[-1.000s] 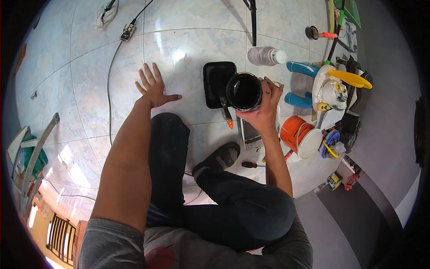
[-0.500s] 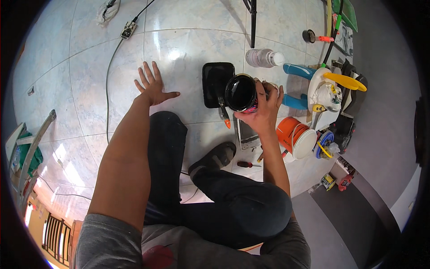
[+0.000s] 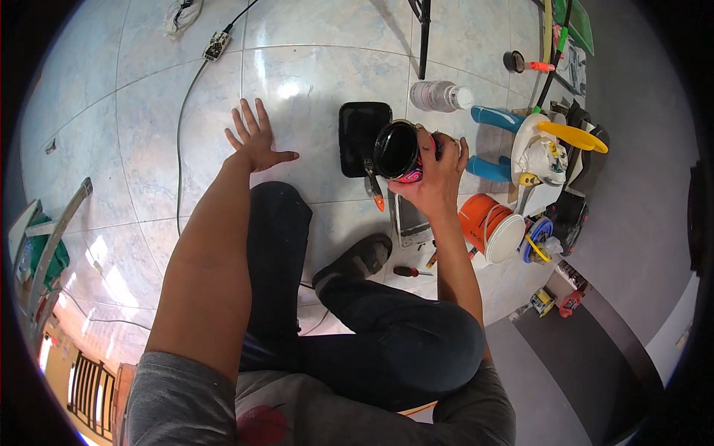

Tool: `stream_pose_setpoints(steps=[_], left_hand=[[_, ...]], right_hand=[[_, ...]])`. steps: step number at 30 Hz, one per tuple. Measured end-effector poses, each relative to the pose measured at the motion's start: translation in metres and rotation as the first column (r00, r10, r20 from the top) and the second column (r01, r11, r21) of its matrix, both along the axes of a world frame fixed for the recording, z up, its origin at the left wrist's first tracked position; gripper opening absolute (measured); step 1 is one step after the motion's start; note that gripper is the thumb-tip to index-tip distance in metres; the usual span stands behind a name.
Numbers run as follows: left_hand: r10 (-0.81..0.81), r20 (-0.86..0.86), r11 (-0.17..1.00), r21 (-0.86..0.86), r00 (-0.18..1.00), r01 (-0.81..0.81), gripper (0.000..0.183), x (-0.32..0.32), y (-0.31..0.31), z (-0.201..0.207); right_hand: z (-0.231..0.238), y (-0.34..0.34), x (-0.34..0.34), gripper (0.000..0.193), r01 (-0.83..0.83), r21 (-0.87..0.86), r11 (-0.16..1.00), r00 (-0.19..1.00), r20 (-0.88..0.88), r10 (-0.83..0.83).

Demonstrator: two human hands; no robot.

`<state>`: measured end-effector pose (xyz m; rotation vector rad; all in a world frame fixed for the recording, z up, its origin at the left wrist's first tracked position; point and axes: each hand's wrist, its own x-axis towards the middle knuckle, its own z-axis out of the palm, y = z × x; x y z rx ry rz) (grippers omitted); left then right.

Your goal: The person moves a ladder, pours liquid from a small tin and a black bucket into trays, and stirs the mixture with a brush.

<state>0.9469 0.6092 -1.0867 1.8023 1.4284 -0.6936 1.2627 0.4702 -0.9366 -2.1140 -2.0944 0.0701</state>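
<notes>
Head view, looking down on a pale tiled floor [image 3: 312,82].

Right hand [image 3: 440,175]: fingers clamped around the right side of a paint can [image 3: 397,151]. The can is tilted, its open mouth turned to the left; inside wall and contents glossy black. It is held at the right edge of a black tray [image 3: 354,130] lying on the floor, overlapping it in view; whether can and tray touch, cannot tell. A patch of the can's label shows under the rim on the near side: bright pink-red with some blue, the rest covered by the hand.

Left hand [image 3: 256,149]: palm down on the floor, well to the left of the tray, fingers spread apart and holding nothing.

Brush [image 3: 374,184]: lies across the near right part of the tray, dark with black, orange handle end pointing near.

Other markings. Clear bottle [image 3: 439,97], on its side just beyond the can: wrapped label with pale pinkish print, too small to read. Orange bucket [image 3: 480,215], right and nearer: dark lettering on the wall, running sideways; white lid [image 3: 506,238] faces near right.

Also noted: screwdriver [image 3: 407,272], dark red handle, near the shoe [image 3: 364,256]; power cable box [image 3: 217,46], far left, with a dark-and-light patterned face.
</notes>
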Motion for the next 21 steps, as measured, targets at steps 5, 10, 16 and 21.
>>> stream_pose_setpoints(steps=[5, 10, 16, 21], left_hand=[[-0.007, -0.002, 1.000, -0.010, 1.000, 0.007, 0.163, 0.001, 0.001, 0.003], [-0.009, 0.005, 1.000, 0.005, 1.000, 0.009, 0.164, 0.002, 0.001, 0.008], [-0.005, -0.007, 1.000, -0.001, 1.000, 0.005, 0.164, 0.002, 0.001, 0.009], [0.004, -0.003, 1.000, -0.009, 1.000, -0.004, 0.165, 0.000, 0.000, 0.003]], right_hand=[[0.000, 0.000, -0.005, 0.105, 0.018, -0.065, 0.998, 1.000, 0.024, -0.016], [-0.005, 0.002, -0.007, 0.110, 0.034, -0.111, 0.993, 0.999, -0.006, -0.035], [-0.004, 0.009, -0.010, 0.111, 0.020, -0.109, 0.994, 1.000, 0.000, -0.020], [-0.001, 0.010, -0.012, 0.112, 0.020, -0.124, 0.992, 1.000, 0.016, -0.018]])
